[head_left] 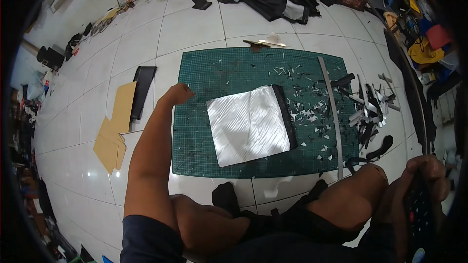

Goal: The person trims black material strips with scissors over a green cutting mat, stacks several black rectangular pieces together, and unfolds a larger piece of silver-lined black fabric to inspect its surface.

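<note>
My left hand [180, 94] is at the left edge of a green cutting mat [195, 141], its fingers curled; whatever may be inside them is hidden. Right of it, a silver sheet [248, 126] lies flat and slightly turned on the mat, with a black strip [287, 117] along its right side. At the lower right, my right hand [429, 168] is closed around the upper end of a dark, phone-like device [418, 214] with small bright marks. That hand is well off the mat, near the picture's rim.
A long metal ruler [331, 112] crosses the mat's right part, among small scraps. Beside it lie cut strips [373, 104] and a black-handled tool [380, 148]. Tan card pieces [123, 107] and a black piece [145, 87] are at left. Black material [273, 2] lies farther back.
</note>
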Action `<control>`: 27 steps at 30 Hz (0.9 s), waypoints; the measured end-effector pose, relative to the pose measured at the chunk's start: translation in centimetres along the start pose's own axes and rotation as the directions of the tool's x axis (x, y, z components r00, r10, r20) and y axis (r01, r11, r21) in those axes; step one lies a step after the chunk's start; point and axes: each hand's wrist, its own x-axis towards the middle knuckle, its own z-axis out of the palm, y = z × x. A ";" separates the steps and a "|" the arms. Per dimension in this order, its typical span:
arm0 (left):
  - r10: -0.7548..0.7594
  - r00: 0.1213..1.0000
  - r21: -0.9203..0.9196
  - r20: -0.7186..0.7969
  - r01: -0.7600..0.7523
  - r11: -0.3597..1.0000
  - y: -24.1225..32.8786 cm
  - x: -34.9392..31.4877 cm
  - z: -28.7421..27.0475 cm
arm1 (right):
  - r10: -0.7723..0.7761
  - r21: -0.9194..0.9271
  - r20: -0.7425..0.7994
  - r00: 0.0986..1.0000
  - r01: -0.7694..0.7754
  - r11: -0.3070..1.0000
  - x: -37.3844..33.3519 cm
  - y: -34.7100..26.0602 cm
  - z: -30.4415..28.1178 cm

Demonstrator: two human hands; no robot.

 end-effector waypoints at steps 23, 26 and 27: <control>0.011 1.000 0.001 0.007 -0.011 1.000 -0.1 0.6 0.6 | -0.216 0.163 -0.070 0.974 0.225 0.961 0.5 3.6 1.9; 0.011 1.000 -0.004 0.018 -0.011 1.000 0.0 0.6 0.6 | -0.215 0.187 -0.079 0.973 0.227 0.956 0.3 3.7 2.0; 0.017 1.000 -0.002 0.018 -0.017 1.000 -0.1 0.6 0.6 | -0.215 0.202 -0.083 0.973 0.228 0.952 0.3 3.7 2.1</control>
